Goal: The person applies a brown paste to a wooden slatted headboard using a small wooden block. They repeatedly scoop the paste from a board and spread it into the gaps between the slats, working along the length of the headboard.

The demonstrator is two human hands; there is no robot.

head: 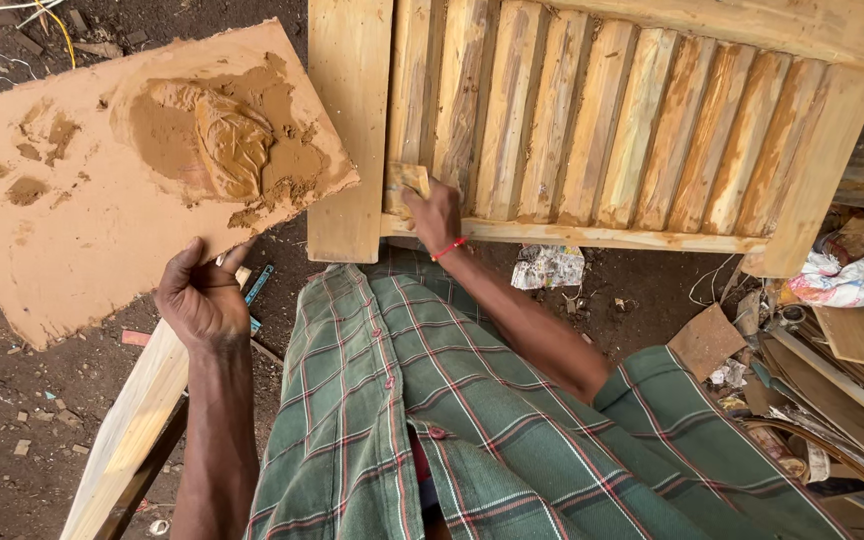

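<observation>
- Left hand [202,300] grips the near edge of a flat board [82,200], fingers curled under, holding it up left of the slatted wooden panel [632,130].
- Board carries a mound of brown paste [222,135] with a crumpled plastic scrap in it; paste looks soft, sticky, likely to slide if the board is tipped.
- Right hand [434,212] pinches a small flat scraper [407,180], pressed against the panel's lower left slats.
- Board seems light and stiff; best held at its bare edge.
- Panel's frame edge sits close to the board; open ground lies left.
</observation>
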